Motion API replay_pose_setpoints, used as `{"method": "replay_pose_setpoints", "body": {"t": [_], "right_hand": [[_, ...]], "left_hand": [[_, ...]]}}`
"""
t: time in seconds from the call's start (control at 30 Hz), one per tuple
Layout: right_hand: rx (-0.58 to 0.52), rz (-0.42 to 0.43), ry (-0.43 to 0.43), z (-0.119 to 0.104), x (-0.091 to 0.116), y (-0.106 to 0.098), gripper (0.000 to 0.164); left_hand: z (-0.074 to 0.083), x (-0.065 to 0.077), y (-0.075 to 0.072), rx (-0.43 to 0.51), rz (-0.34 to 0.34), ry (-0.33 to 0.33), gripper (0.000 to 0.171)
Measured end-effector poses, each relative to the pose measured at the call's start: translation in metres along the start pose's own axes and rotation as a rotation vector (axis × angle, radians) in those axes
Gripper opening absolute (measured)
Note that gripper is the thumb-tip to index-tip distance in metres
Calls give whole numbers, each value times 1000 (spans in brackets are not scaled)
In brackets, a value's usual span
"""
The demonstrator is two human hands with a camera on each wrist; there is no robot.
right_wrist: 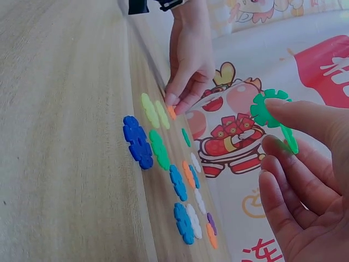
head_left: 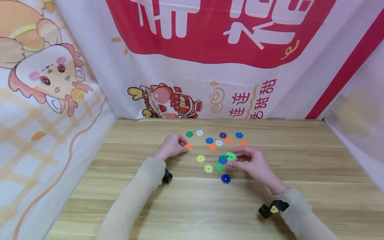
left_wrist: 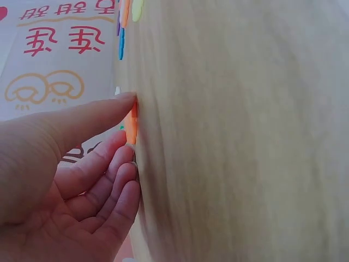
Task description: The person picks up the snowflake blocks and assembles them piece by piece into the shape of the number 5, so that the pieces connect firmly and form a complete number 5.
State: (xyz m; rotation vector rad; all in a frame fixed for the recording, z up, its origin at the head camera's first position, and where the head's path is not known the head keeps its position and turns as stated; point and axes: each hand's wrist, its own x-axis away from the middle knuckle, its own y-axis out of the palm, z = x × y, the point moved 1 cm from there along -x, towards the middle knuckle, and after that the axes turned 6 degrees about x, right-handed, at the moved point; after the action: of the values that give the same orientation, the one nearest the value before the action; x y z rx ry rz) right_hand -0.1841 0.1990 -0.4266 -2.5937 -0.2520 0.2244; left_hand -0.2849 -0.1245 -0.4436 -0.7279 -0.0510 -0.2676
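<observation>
My right hand (head_left: 253, 162) pinches a green plastic snowflake disc (head_left: 231, 156) between thumb and fingers, above the table. The right wrist view shows a second green disc (right_wrist: 290, 141) slotted crosswise to that one, seen nearly edge-on. At the left of the scattered pieces, my left hand (head_left: 173, 146) has thumb and index finger at the edges of an orange snowflake disc (head_left: 188, 146) low on the tabletop. In the left wrist view that orange disc (left_wrist: 131, 124) shows edge-on between thumb and index finger, and the other fingers curl loosely beside it.
Several loose discs lie between the hands: a dark blue disc (head_left: 226, 178) nearest, yellow discs (head_left: 200, 158) at left, white, purple and more blue ones farther back. Behind the wooden table (head_left: 192, 206) hangs a printed cloth (head_left: 168, 66), with another at the left.
</observation>
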Motion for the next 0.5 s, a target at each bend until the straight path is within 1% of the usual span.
{"method": "replay_pose_setpoints", "body": {"t": [0.27,0.37,0.5], "right_hand": [[5,9,17,-4,1,-1,41],[6,5,14,-4,0,0,41],[1,-1,13,-4,0,0,39]], "left_hand": [[2,0,4,25,23,-5,25],[4,2,4,63,26,9,24],[4,8,5,138,23,30,18]]}}
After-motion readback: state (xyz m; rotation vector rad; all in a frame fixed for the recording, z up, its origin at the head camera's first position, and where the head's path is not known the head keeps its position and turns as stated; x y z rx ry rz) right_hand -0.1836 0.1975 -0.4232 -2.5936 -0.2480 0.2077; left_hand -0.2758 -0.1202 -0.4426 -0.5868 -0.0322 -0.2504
